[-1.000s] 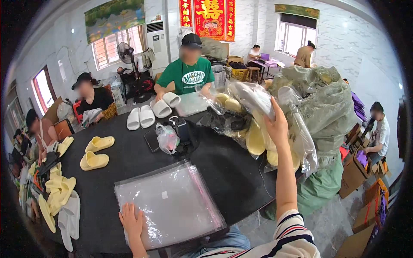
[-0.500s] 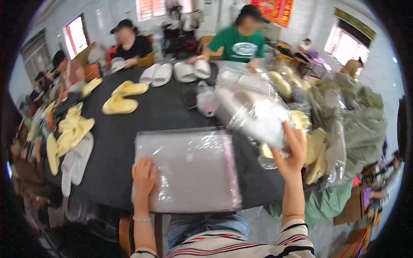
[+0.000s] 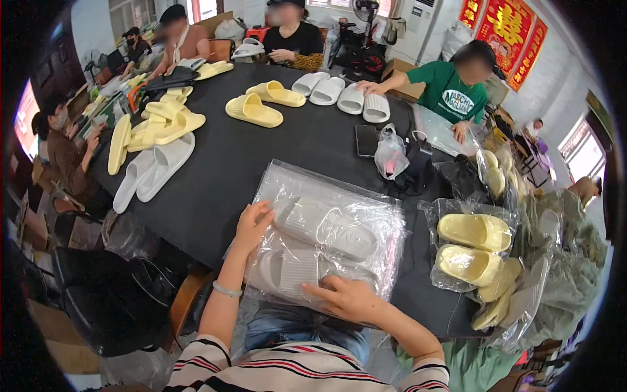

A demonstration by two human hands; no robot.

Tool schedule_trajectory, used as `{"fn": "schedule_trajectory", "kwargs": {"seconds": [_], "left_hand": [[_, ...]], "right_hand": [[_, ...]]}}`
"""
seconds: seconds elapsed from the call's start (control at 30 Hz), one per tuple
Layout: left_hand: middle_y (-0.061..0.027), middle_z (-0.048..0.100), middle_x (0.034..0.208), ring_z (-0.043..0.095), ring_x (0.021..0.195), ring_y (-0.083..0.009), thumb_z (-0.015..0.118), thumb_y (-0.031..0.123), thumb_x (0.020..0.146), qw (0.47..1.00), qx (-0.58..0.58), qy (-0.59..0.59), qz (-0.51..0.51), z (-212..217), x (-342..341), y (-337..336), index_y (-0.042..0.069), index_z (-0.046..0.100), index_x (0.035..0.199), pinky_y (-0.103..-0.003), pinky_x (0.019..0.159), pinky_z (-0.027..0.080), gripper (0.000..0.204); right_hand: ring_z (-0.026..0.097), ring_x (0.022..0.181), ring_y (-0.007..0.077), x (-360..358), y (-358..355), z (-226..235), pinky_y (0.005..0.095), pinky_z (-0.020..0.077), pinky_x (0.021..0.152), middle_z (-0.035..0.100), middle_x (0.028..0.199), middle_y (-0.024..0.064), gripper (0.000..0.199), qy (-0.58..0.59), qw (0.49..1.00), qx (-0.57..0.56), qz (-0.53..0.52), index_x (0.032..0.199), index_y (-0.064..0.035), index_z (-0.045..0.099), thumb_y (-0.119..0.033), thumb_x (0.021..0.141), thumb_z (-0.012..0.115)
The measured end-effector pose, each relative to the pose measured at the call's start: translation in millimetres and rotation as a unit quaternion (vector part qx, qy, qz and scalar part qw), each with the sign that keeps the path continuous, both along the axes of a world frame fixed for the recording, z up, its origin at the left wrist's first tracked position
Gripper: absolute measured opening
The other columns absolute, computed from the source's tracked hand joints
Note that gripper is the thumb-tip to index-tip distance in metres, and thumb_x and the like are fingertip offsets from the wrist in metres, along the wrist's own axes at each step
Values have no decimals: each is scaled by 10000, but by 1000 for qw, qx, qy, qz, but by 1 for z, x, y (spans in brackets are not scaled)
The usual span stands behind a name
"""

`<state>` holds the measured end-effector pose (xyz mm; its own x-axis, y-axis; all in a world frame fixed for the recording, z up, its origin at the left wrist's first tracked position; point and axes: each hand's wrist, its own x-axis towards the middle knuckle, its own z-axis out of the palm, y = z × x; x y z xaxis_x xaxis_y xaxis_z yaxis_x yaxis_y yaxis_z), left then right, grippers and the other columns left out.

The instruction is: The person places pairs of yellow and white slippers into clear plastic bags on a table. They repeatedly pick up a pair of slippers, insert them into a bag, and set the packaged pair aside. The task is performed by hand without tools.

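Observation:
A pair of light grey slippers (image 3: 326, 228) in clear plastic lies in front of me, on a stack of flat clear bags (image 3: 274, 175) with a pinkish strip along the right side. At the left edge of the plastic rests my left hand (image 3: 251, 230), its fingers apart over the film. My right hand (image 3: 353, 299) lies across the nearer slipper, fingers stretched out on the plastic and not wrapped round anything. To the right is a bagged pair of pale yellow slippers (image 3: 473, 248).
Loose yellow slippers (image 3: 255, 110) and grey slippers (image 3: 157, 168) lie on the black table (image 3: 215, 170). A phone (image 3: 366, 140) and small bag (image 3: 392, 153) sit farther off. A co-worker in green (image 3: 450, 91) touches white slippers. Greenish sacking (image 3: 562, 242) is piled at right.
My right hand has come in from the right, and the bagged grey slippers now lie on the bag stack. My view has swung left. The left hand stays at the stack's left edge.

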<state>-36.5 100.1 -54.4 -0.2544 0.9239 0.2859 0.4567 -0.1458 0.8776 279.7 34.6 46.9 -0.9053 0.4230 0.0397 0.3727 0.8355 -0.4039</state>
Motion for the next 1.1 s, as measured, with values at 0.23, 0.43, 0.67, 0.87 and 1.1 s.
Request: {"fn": "schedule_trajectory", "kwargs": {"seconds": [0.23,0.43,0.67,0.87,1.1], "left_hand": [[-100,712,1084,633,1079,-274,677,306,882,990,-91,98,-45,38,-6,5,57,576,1272,-483,1083,313,474],[-122,680,1059,629,968,-186,638,307,929,983,-174,14,-50,33,-10,52,28,510,1337,-314,765,489,510],[-23,616,708,559,588,-104,665,255,920,971,-228,-43,-53,45,-3,86,5,666,954,-262,522,450,252],[-39,637,822,586,710,-104,597,210,966,976,-167,-136,-32,43,-2,79,27,622,1002,-251,611,476,188],[-32,617,843,566,713,-101,545,207,992,967,-116,-225,-27,50,-1,82,44,602,1013,-242,602,462,173]], "right_hand": [[645,988,282,40,24,26,374,544,789,629,1159,148,554,150,983,-106,-24,1382,-150,509,-247,871,698],[586,630,142,120,85,7,284,471,595,660,772,68,257,338,848,-94,-398,884,0,667,-237,961,605],[602,616,123,129,97,-42,289,477,581,654,700,67,438,232,845,-270,-400,830,30,657,-377,968,573],[626,628,115,130,97,-49,275,468,543,632,730,42,250,252,880,-155,-371,819,-65,452,-96,848,698],[612,602,98,141,99,-34,216,445,505,615,746,18,260,431,745,-406,-309,856,-103,456,-55,846,711]]}}
